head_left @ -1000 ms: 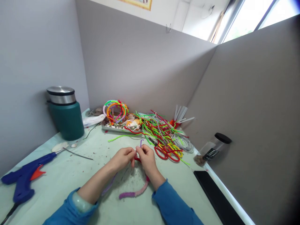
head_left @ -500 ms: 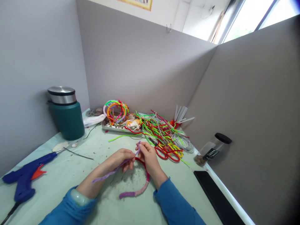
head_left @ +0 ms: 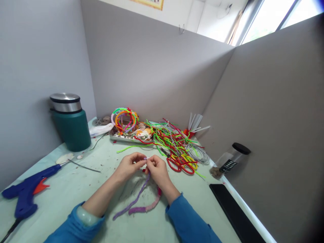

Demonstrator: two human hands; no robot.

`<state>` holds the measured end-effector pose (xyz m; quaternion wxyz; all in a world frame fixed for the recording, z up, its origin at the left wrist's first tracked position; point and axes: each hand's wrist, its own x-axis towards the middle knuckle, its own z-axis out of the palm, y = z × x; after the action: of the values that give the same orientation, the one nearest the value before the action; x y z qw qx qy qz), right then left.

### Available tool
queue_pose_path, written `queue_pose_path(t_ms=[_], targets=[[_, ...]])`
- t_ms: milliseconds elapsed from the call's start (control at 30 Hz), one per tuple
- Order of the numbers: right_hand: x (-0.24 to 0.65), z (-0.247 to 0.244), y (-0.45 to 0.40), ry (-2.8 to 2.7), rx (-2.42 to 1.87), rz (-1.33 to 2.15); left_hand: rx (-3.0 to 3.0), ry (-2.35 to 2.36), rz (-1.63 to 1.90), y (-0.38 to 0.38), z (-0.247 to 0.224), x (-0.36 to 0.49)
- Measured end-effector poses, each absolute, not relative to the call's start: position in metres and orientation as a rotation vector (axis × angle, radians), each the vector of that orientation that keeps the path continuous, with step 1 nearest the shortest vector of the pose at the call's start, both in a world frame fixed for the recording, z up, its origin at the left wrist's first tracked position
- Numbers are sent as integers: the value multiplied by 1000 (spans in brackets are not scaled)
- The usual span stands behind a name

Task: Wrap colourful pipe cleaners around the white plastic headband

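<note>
My left hand (head_left: 132, 164) and my right hand (head_left: 158, 170) meet over the middle of the table, fingertips pinched close together. Between them is the upper end of a purple pipe cleaner (head_left: 134, 201), whose long tail hangs down toward the tabletop. Beneath my right hand lies a curved, wrapped piece (head_left: 153, 204) in red, pink and purple, partly hidden by that hand. A bit of red shows just under the fingertips; whether my right fingers also grip the wrapped piece cannot be made out.
Behind my hands are a metal tray (head_left: 131, 139) with shells and colourful rings (head_left: 125, 119), a heap of pipe cleaners (head_left: 172, 136) and red-handled scissors (head_left: 181, 167). To the left stand a green bottle (head_left: 72, 130) and a blue glue gun (head_left: 26, 192); a jar (head_left: 229, 160) and black strip (head_left: 233, 212) lie right.
My left hand has turned and closed on the purple pipe cleaner's end beside my right fingertips. The pipe cleaner's tail has swung from over my left wrist down to the right.
</note>
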<state>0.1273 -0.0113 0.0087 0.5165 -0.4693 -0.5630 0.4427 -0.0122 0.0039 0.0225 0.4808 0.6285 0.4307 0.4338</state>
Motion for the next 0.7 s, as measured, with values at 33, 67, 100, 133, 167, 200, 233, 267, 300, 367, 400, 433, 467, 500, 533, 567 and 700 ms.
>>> queue_pose_path(t_ms=[33,67,100,133,167,200,233,267,300,367,400,433,467,500,533,567,700], targets=[[126,8,-12,-1376,-1128,1035,1548,1068,1066,4,23,-13],[126,8,-13,-1396,-1125,1018,1570,1093,1075,4,22,-13],[125,9,-14,-1410,-1124,1010,1596,1125,1083,4,21,-13],[125,9,-15,-1421,-1127,1007,1620,1159,1088,5,20,-14],[125,10,-15,-1429,-1133,1005,1639,1195,1092,6,19,-14],[125,10,-15,-1433,-1141,1003,1650,1226,1092,6,18,-14],[125,10,-15,-1431,-1150,1000,1651,1251,1091,7,17,-14],[126,11,-15,-1424,-1157,998,1645,1265,1090,7,17,-14],[126,10,-14,-1410,-1165,997,1639,1267,1086,7,17,-14],[127,10,-12,-1372,-1168,1015,1639,1238,1064,6,18,-14],[128,10,-11,-1356,-1162,1033,1643,1218,1054,6,19,-14],[128,10,-11,-1345,-1150,1057,1644,1203,1047,5,19,-14],[128,9,-10,-1338,-1134,1084,1643,1194,1043,5,20,-13],[128,9,-10,-1330,-1117,1116,1637,1192,1042,4,21,-13],[127,9,-10,-1315,-1106,1153,1631,1193,1044,4,21,-13],[127,9,-10,-1288,-1102,1201,1629,1195,1046,4,21,-13],[129,7,-9,-1149,-1048,1460,1678,1185,1035,4,20,-13]])
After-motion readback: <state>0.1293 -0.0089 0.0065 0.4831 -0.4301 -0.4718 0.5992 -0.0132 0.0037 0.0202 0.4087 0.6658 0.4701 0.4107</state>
